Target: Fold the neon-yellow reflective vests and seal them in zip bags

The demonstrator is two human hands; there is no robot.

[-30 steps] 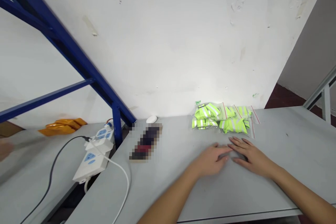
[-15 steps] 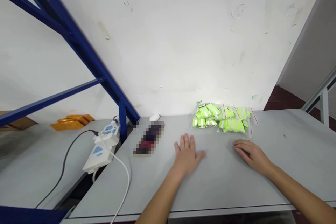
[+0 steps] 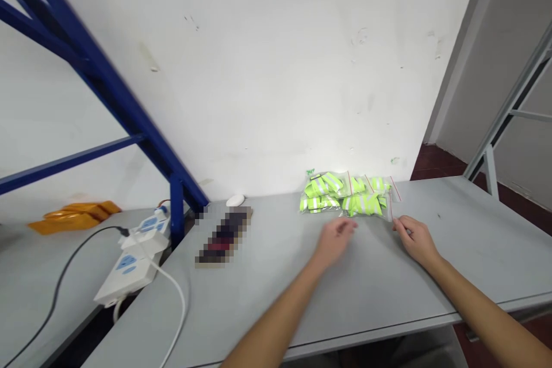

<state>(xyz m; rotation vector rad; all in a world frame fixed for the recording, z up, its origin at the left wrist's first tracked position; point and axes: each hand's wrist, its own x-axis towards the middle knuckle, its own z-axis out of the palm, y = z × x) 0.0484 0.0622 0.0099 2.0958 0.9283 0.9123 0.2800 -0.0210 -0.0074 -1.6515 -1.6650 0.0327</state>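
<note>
Clear zip-lock bags point(image 3: 328, 185) holding folded neon-yellow strips with silvery reflective bands lie in a pile against the wall. At the pile's front right, my right hand point(image 3: 417, 241) pinches the corner of the nearest bag point(image 3: 366, 205) between thumb and fingers. That bag lies flat on the table. My left hand point(image 3: 334, 240) is just in front of the pile, its fingers loosely bent and apart, somewhat blurred, with nothing seen in them.
On the grey table point(image 3: 267, 276) are a pixelated flat object point(image 3: 224, 238) and a white oval object point(image 3: 235, 200). Power strips point(image 3: 133, 264) with a white cable point(image 3: 179, 293) sit left, by a blue metal frame point(image 3: 176, 213). Orange packets point(image 3: 75, 217) lie farther left.
My left hand has lifted off the table and moved right toward the bags, its spread fingers now bent. My right hand has taken a bag's corner. The view has shifted right.
</note>
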